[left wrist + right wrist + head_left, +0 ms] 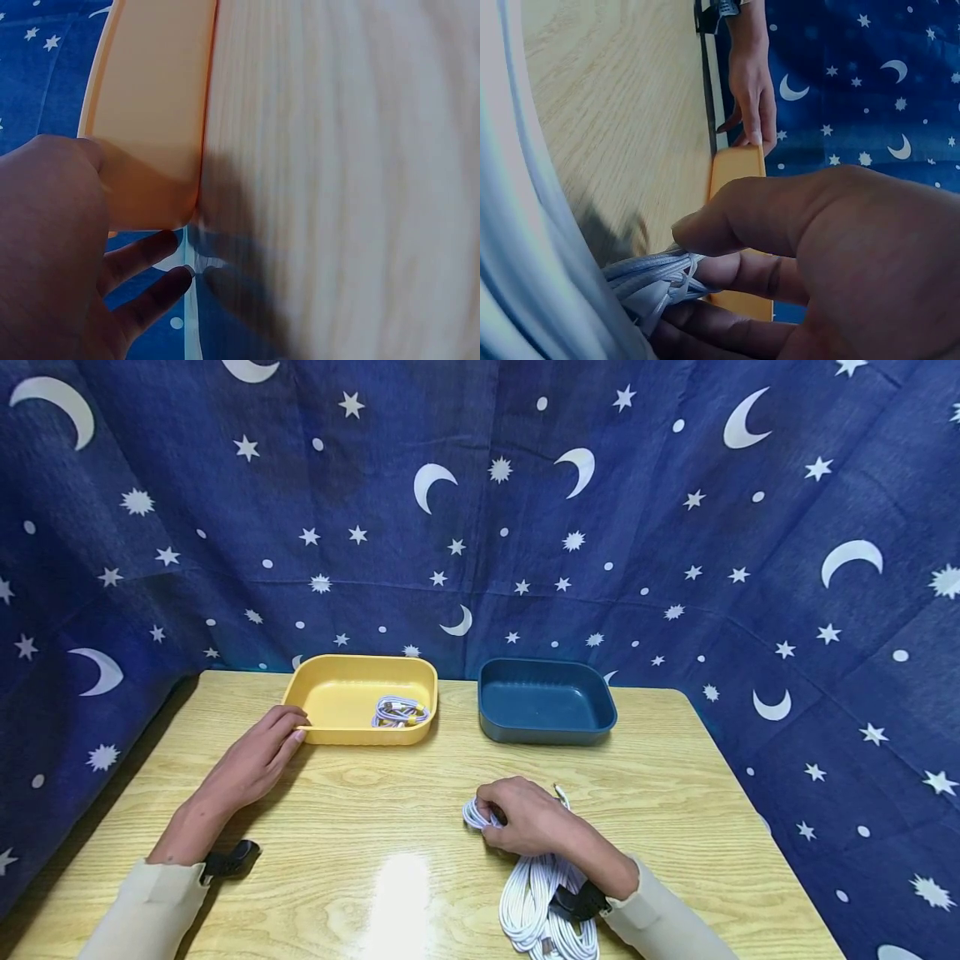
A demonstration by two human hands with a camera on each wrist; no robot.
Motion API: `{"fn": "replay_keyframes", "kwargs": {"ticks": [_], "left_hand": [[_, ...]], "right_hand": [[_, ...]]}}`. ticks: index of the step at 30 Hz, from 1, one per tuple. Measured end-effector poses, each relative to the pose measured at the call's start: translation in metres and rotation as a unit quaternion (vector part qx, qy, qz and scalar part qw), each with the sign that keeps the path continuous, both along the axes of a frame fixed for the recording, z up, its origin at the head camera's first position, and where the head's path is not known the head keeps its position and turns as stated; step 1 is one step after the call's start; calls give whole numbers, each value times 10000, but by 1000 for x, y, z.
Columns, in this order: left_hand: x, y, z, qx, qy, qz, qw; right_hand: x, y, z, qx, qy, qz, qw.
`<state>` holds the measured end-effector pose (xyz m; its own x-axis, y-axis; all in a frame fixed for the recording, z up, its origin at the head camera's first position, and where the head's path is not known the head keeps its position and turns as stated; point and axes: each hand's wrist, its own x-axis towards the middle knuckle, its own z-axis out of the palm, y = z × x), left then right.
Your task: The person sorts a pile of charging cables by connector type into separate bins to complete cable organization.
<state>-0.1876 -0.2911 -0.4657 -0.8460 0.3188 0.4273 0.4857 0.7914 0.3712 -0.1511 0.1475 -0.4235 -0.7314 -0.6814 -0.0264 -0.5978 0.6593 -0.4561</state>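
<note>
At the near left corner of a yellow tray (367, 737), my left hand (258, 756) holds the rim, with the thumb on the wall in the left wrist view. A coiled purplish cable (400, 712) lies in the tray's right end. My right hand (523, 817) pinches a bundled light-grey cable (656, 274) between thumb and fingers, just over the table. Part of that coil hides behind the fingers. Beneath the right wrist lies a pile of coiled white cables (527, 902), and a small plug end (561, 793) sticks out beyond the hand.
A dark blue tray (546, 734) stands to the right of the yellow one, near the back edge of the wooden table (375, 793). Behind and beside the table hangs a blue cloth (495, 527) with moons and stars. Black straps with small devices sit on both wrists.
</note>
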Motion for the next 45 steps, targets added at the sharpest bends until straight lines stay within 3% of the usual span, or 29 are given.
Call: {"fn": "replay_keyframes", "kwargs": {"ticks": [8, 27, 45], "left_hand": [[0, 0, 0, 18, 18, -18, 10000], [-1, -1, 0, -32, 0, 34, 10000], [0, -1, 0, 7, -62, 87, 9999]], "right_hand": [[-2, -1, -1, -96, -158, 60, 9998], [-6, 3, 4, -279, 184, 226, 9992], [-31, -4, 27, -357, 393, 315, 9981]]}}
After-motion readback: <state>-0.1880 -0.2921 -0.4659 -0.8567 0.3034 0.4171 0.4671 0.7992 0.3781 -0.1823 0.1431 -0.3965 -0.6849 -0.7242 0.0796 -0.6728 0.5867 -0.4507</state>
